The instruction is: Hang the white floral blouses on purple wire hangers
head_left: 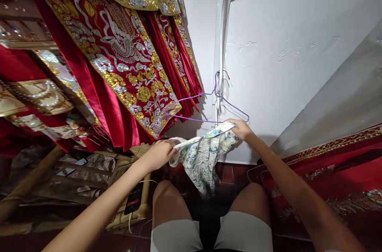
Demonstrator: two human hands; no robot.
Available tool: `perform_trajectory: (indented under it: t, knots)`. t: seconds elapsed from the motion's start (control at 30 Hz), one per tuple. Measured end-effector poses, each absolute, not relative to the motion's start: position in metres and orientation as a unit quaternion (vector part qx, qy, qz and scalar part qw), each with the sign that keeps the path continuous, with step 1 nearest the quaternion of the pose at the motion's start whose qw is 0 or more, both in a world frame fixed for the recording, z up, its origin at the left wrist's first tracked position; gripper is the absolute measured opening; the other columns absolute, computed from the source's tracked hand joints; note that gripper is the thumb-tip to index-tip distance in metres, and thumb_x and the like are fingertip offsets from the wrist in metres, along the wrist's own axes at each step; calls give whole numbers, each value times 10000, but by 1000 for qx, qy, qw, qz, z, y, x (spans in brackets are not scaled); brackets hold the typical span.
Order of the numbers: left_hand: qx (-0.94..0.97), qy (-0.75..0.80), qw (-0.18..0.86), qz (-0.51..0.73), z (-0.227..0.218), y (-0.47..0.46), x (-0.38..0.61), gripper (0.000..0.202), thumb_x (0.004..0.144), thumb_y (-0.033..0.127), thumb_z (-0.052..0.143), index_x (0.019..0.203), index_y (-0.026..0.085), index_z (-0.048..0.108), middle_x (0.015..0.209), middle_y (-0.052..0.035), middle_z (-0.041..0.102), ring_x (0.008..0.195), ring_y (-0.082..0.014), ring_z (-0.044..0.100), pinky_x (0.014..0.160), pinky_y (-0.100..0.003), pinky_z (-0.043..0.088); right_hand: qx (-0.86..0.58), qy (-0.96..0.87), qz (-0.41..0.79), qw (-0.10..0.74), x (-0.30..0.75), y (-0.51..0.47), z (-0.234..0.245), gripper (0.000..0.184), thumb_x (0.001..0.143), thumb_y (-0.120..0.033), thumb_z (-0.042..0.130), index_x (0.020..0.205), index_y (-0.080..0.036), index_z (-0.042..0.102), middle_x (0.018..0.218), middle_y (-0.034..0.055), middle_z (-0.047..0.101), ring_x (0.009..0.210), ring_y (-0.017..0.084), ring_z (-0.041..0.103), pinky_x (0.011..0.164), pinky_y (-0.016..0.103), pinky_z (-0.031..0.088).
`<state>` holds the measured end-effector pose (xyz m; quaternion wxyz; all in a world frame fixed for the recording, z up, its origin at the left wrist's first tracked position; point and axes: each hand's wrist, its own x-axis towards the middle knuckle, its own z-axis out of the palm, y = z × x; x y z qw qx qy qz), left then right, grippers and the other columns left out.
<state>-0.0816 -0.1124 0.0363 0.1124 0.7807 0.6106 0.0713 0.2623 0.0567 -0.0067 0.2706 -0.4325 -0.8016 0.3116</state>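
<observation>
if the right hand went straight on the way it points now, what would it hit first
Beyond the patterned cloth it grips, the right hand would probably meet the purple hanger first; how far behind the cloth that hangs is unclear from this one view.

Bare forearms (110,204); bare knees (167,194); pale grey shorts (176,236), apparently plain.

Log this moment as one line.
left hand: gripping one end | right hand: gripping other end | patterned cloth: top edge stretched, rest hanging down | purple hanger: hanging beyond
</observation>
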Motion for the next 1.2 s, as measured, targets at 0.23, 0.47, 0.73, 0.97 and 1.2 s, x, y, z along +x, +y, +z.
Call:
perform_trajectory:
  t: [0.23,0.47,0.73,0.97,1.2]
  knots:
    - [739,651,96,141,63,-79,-56,363,969,337,359,1031,187,683,948,-119,754,937,-283,710,886,-367,508,-488,-782,233,311,320,24,32,320,683,-218,475,861,-214,741,722,-3,694,726,199,561,645,265,413]
    - [735,633,197,144,44,-48,-65,362,940,415,376,925,197,664,991,-116,746,920,-278,690,903,-380,505,-508,-744,262,345,316,16,52,185,613,-276,518,695,-188,659,657,3,612,719,202,539,605,268,365]
    - [707,507,181,459,45,-23,-54,317,944,398,461,1068,185,659,1229,-134,688,1238,-290,580,1112,-416,416,-486,-724,348,345,312,23,53,230,710,-382,528,591,-188,569,603,-1,486,633,160,441,577,276,320]
    - [583,496,434,476,74,-9,-50,436,727,404,717,1063,131,766,787,-58,735,690,-192,628,667,-285,483,-499,-708,285,411,333,28,46,594,660,-247,627,1247,-184,693,760,9,658,721,200,593,690,298,474]
    - [504,487,493,515,69,-4,-47,407,582,377,766,894,117,797,825,-109,783,794,-281,719,738,-356,553,-522,-687,225,452,350,73,50,587,824,-339,578,1380,-156,633,1306,162,690,1193,309,627,1040,435,481]
